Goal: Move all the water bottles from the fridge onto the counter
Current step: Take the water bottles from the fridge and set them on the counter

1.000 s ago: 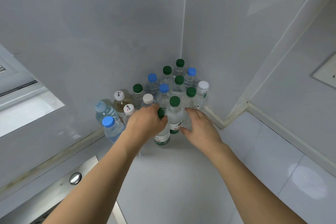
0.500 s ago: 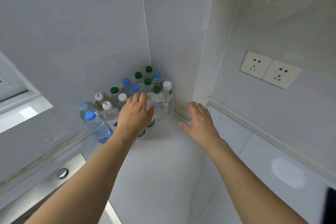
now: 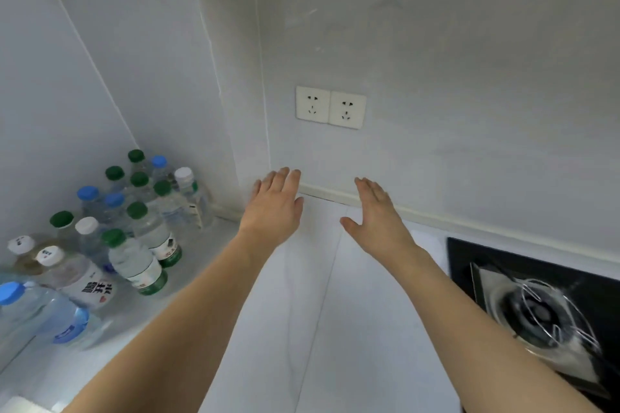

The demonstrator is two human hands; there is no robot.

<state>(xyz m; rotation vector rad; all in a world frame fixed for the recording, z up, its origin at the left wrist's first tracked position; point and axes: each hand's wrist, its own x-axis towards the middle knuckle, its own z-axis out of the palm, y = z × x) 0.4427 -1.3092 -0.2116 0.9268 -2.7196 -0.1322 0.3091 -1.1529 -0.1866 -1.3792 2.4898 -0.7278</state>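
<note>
Both bare hands are held out over the pale white stone counter (image 3: pixel 312 295), empty and touching nothing. The left hand (image 3: pixel 273 209) has its fingers straight and close together, the thumb set slightly out to the side; the right hand (image 3: pixel 375 214) is likewise flat, fingers straight and nearly together, with the thumb spread toward the left hand. Taking the white double wall socket (image 3: pixel 330 107) as the landmark, both hands sit below it, the left hand a little to its left and the right hand a little to its right, their fingertips near the pale strip where wall meets counter. The cluster of clear plastic water bottles (image 3: pixel 134 221) stands upright on the counter well down and to the left of the socket, packed into the wall corner and apart from both hands. Their caps are dark green, blue and white; the green-capped bottle with a green and white label (image 3: pixel 136 263) stands at the front edge of the group, and a larger blue-capped bottle with a blue label (image 3: pixel 43 310) lies furthest from the socket, at the far left edge of view. Down and to the right of the socket, a black glass gas hob with a round burner and wire pan support (image 3: pixel 543 308) is set into the counter, near the right forearm.
</note>
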